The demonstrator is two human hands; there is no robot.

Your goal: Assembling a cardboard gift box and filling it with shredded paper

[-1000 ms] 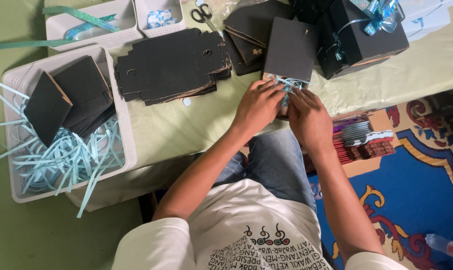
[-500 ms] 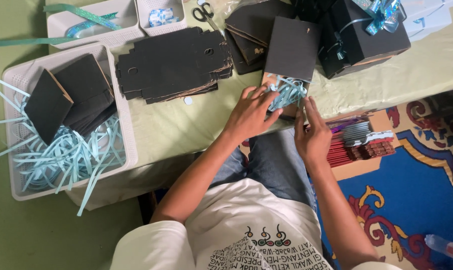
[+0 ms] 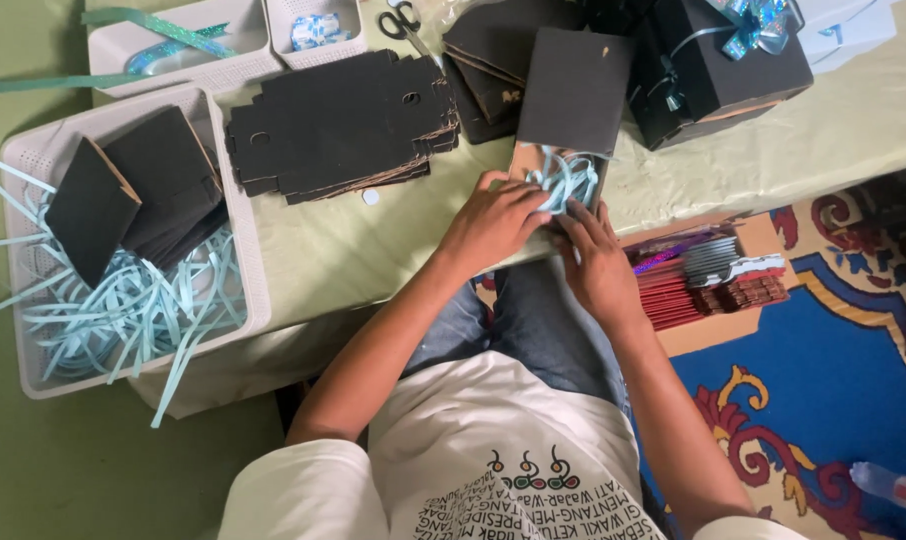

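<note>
A tuft of pale blue paper shreds (image 3: 565, 180) is sitting in the open mouth of a small black box (image 3: 573, 95) lying near the front edge of the tabletop (image 3: 353, 250), at about one o'clock in the view. The left hand (image 3: 493, 222) is lying flat just at eight o'clock of the shreds, fingers together and touching the strands rather than clamping them. The right hand (image 3: 595, 258) is pressing in from six o'clock, fingertips on the box's mouth; whether it is pinching anything cannot be told.

At nine o'clock of the box, one stack of flat black die-cut cartons (image 3: 343, 125) is resting, with a band of bare cloth between it and the front edge giving the hands free room. At three o'clock, a finished black box tied with a shiny bow (image 3: 723, 60) is standing close, crowding that side. One pair of scissors (image 3: 403, 20) is lying at eleven o'clock. Far off at nine o'clock, a white basket (image 3: 243, 290) is overhanging the edge, holding more shreds and folded black cartons.
</note>
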